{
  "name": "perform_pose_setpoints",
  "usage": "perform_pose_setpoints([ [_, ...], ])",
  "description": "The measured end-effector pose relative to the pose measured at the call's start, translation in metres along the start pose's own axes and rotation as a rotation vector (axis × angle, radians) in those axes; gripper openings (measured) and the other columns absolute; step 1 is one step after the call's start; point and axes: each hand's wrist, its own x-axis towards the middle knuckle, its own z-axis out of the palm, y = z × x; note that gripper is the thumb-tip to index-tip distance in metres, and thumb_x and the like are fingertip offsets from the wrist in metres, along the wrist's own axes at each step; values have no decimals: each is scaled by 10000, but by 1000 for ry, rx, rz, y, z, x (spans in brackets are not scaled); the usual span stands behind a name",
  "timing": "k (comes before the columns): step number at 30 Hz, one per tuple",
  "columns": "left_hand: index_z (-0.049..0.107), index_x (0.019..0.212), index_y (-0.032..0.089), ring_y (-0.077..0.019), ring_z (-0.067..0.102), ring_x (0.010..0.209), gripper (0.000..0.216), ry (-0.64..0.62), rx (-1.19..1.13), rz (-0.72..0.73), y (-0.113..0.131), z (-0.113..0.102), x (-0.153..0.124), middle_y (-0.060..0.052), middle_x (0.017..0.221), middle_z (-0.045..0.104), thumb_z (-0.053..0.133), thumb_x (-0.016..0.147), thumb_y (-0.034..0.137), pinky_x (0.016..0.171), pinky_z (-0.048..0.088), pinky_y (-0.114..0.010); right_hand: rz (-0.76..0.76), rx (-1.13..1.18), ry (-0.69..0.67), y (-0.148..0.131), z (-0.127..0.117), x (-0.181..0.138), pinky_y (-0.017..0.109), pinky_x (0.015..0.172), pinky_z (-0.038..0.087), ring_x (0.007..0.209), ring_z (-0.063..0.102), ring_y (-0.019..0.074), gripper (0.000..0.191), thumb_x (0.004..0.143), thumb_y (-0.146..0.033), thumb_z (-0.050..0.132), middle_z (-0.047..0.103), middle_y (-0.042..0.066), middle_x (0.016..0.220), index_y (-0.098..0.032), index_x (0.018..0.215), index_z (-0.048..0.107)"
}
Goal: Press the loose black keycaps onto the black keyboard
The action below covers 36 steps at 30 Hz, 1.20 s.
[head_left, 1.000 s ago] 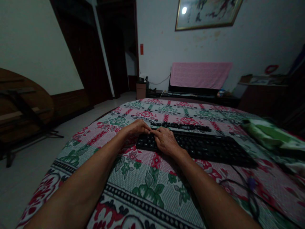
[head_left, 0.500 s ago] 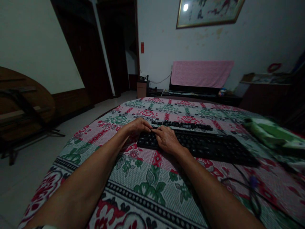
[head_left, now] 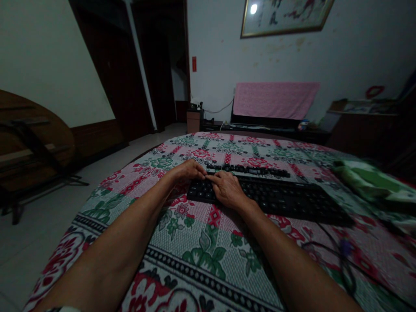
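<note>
On the flowered cloth [head_left: 208,255], item one: the black keyboard [head_left: 279,200], lying flat and slanting away to your right, its cable [head_left: 338,255] trailing off the near right corner. Item two: your left hand [head_left: 188,170], resting at the keyboard's far left corner, fingers curled down and bunched at the top edge; whether they are pinching a keycap, you cannot tell in this dim light. Item three: your right hand [head_left: 227,189], lying palm-down over the left block of keys, fingertips meeting those of the left hand, so the grip reads as narrow and close, with nothing lifted clear. Item four: a row of loose black keycaps [head_left: 248,170], lined up just beyond the keyboard's far edge. Item five: a green bundle [head_left: 370,184], lying to the right of the keyboard. Change over the last second: almost none; both hands are staying at the same corner, and the keyboard and keycap row are sitting as before, only your view shifting slightly. Judgement: you are still working one spot at that corner, the work there not yet released.
</note>
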Motion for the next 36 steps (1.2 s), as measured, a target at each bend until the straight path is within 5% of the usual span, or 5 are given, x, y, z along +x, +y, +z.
perform_pose_setpoints([
  [13, 711, 749, 155, -66, 462, 475, 191, 10, -39, -92, 1, -1, 2, 44, 525, 593, 661, 566, 164, 468, 358, -183, 26, 0, -26, -1, -1, 1, 347, 835, 301, 983, 416, 211, 372, 861, -270, 357, 506, 69, 1094, -282, 1207, 495],
  [36, 716, 797, 166, -93, 530, 576, 217, -23, -102, -42, 4, 2, 1, 25, 629, 654, 654, 589, 162, 578, 414, -207, 41, 10, -9, 0, -1, 1, 340, 829, 305, 957, 429, 207, 360, 860, -284, 364, 524, 68, 1073, -256, 1191, 500],
])
